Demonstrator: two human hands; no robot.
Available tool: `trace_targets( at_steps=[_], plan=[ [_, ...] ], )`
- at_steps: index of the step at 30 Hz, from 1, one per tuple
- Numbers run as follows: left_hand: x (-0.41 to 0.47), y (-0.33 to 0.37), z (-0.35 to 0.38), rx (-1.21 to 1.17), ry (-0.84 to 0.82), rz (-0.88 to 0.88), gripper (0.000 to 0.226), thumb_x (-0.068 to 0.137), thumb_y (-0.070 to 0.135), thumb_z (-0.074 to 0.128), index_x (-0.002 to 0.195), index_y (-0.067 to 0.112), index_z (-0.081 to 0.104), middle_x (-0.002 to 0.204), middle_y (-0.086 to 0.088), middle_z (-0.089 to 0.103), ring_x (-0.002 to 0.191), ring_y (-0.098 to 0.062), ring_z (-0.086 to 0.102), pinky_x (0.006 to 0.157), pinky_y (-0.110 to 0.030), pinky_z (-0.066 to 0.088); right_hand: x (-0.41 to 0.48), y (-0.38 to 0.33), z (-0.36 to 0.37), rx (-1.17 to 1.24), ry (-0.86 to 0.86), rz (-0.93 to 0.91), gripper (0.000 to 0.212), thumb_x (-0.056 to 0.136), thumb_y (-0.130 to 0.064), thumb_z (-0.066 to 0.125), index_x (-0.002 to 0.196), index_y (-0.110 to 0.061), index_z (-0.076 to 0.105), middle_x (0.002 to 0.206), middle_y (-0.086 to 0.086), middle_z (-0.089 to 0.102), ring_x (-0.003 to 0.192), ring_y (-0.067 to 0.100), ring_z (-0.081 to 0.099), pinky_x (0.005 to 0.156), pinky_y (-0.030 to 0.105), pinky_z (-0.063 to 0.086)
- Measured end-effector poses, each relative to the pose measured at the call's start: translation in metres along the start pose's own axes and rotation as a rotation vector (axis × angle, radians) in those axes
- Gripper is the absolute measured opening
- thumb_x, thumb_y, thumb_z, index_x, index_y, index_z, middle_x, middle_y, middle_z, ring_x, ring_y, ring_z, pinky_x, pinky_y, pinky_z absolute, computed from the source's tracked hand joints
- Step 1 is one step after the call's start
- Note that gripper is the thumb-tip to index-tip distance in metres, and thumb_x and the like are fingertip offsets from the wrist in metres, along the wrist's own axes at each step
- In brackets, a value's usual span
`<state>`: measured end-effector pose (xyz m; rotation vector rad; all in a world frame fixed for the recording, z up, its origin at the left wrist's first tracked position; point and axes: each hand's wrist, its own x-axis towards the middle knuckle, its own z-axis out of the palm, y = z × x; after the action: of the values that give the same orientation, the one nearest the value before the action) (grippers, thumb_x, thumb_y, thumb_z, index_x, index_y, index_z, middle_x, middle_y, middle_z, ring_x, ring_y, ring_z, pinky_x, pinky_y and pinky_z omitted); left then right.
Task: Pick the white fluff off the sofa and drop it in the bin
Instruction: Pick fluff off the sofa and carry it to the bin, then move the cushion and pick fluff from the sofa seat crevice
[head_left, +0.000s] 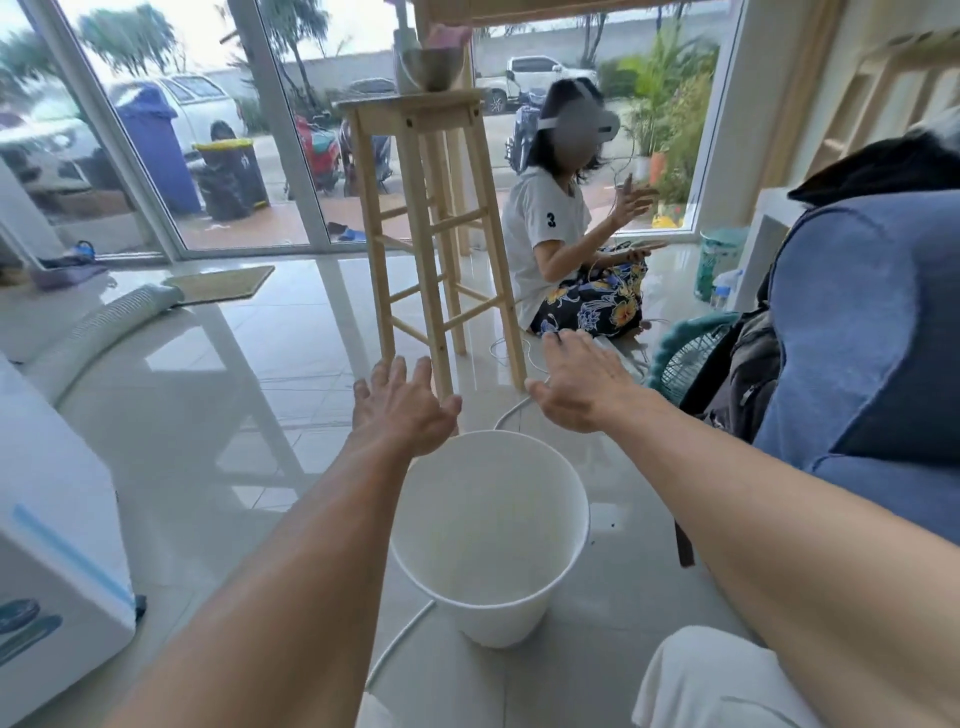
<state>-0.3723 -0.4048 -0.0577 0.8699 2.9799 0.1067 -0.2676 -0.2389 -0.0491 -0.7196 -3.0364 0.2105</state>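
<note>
Bin (498, 621) just below spread fingers (397, 373), apparently holding nothing

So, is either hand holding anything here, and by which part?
Nothing is held: left hand and right hand are both spread open near the white bin, with no fluff visible.

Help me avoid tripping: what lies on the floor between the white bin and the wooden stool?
A white cable curls across the floor tiles between the bin and the stool, as the head view shows.
</note>
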Motion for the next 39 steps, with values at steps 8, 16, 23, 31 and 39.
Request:
trace_targets(
  at_steps=[8,16,23,31,39],
  plan=[
    [0.006,0.009,-0.106,-0.028,0.036,0.024,0.072,0.097,0.055,0.035,0.155,0.022,0.009,0.162,-0.01,0.004,0.15,-0.028,-0.001,0.119,-0.049,0.004,0.003,-0.01,-0.114,0.013,0.037,0.0,0.068,0.098,-0.042,0.038,0.152,-0.008,0.013,0.159,0.014,0.013,0.147,0.029,0.008,0.118,0.047,0.011],
    [0.02,0.035,-0.31,-0.043,0.072,0.041,0.073,0.097,0.054,0.037,0.155,0.02,0.01,0.162,-0.011,0.007,0.149,-0.029,0.003,0.12,-0.048,0.005,0.013,-0.025,-0.32,-0.015,0.092,0.008,0.07,0.098,-0.045,0.036,0.152,-0.008,0.013,0.158,0.014,0.016,0.146,0.029,0.014,0.118,0.045,0.015],
    [0.025,0.064,-0.466,-0.04,0.089,0.05,0.073,0.097,0.054,0.037,0.155,0.02,0.01,0.162,-0.012,0.009,0.149,-0.029,0.006,0.119,-0.048,0.008,0.016,-0.028,-0.478,-0.02,0.093,0.026,0.072,0.098,-0.046,0.034,0.153,-0.008,0.008,0.159,0.015,0.01,0.147,0.029,0.008,0.119,0.046,0.012],
    [0.024,0.108,-0.589,-0.074,0.16,0.131,0.073,0.096,0.051,0.041,0.155,0.021,0.01,0.162,-0.01,0.01,0.149,-0.029,0.006,0.12,-0.046,0.008,0.005,-0.009,-0.602,-0.034,0.193,0.053,0.066,0.096,-0.048,0.038,0.149,-0.012,0.021,0.154,0.012,0.023,0.143,0.03,0.02,0.116,0.049,0.02],
    [0.044,0.176,-0.603,-0.025,0.155,0.354,0.075,0.097,0.054,0.039,0.156,0.021,0.007,0.162,-0.012,0.008,0.149,-0.03,0.008,0.119,-0.049,0.008,-0.041,0.047,-0.631,-0.071,0.165,0.321,0.071,0.1,-0.045,0.031,0.154,-0.012,0.0,0.162,0.012,0.0,0.149,0.028,0.001,0.119,0.046,0.005]
  ],
)
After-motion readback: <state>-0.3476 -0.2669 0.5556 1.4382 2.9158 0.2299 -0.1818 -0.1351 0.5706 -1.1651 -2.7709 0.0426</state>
